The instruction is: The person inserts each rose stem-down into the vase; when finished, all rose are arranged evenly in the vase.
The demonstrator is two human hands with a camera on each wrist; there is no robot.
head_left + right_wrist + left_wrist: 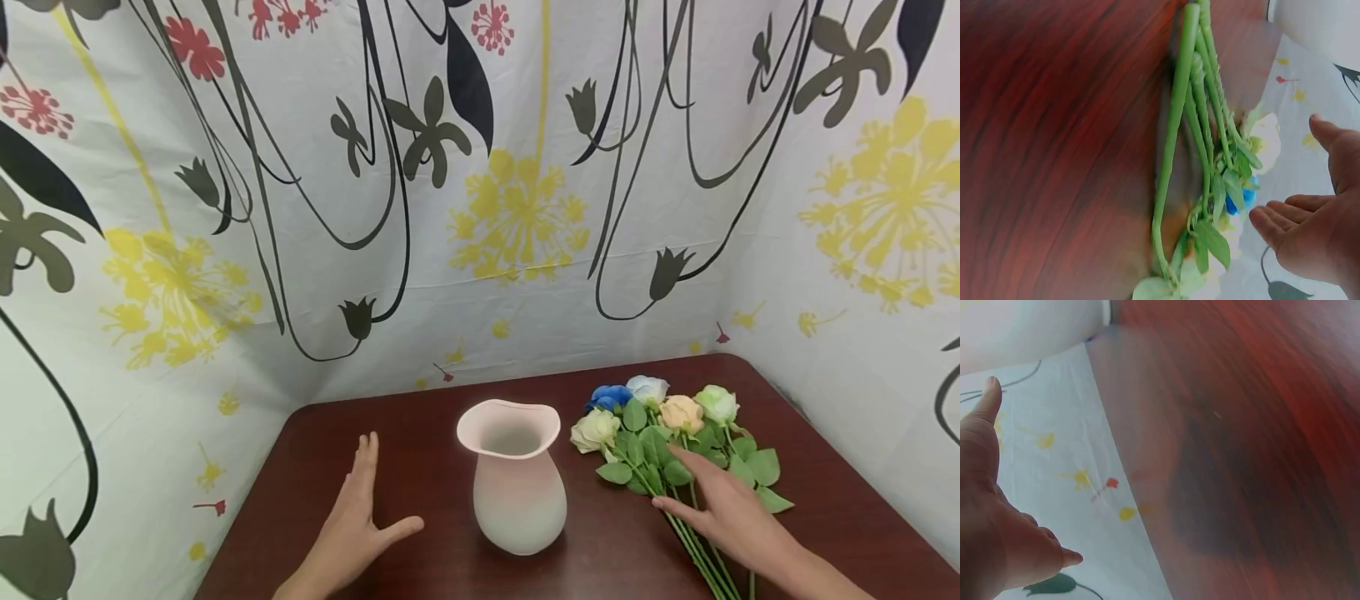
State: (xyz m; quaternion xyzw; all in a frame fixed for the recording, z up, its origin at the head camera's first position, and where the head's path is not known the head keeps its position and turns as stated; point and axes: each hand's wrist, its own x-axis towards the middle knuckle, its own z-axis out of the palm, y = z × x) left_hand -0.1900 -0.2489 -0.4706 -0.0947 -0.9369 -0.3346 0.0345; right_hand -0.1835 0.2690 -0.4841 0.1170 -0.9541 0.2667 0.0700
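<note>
I'm watching the head feed, and the vase (520, 500) stands upright just below centre of the frame, pink at its wavy rim and fading to pale grey lower down. At the right of it lie 5 roses (681, 414) in a loose bunch: blue, whitish blue, cream, peach and pale green heads, with green leaves (763, 465) spread around them. Their stems (1175, 112) run towards the bottom edge of the frame, lower right.

Now the hands. I have the left hand (352, 521) at lower left, open, fingers straight up the frame and thumb stretched out towards the vase, well apart from it and gripping nothing. My left wrist feed agrees: bare thumb, with the pale vase wall cutting across the upper left corner.

Over at lower right, the right hand (731, 512) is open too, fingers extended and thumb spread, reaching over the leaves and stems. From the right wrist feed I see its fingertips near the blue rose, closed on nothing; whether any fingertip brushes a leaf, I can't tell.

Everything sits on a dark reddish-brown bench (420, 475). Behind it hangs white cloth (420, 275) printed with yellow blossoms, red flowers and dark looping vines.
</note>
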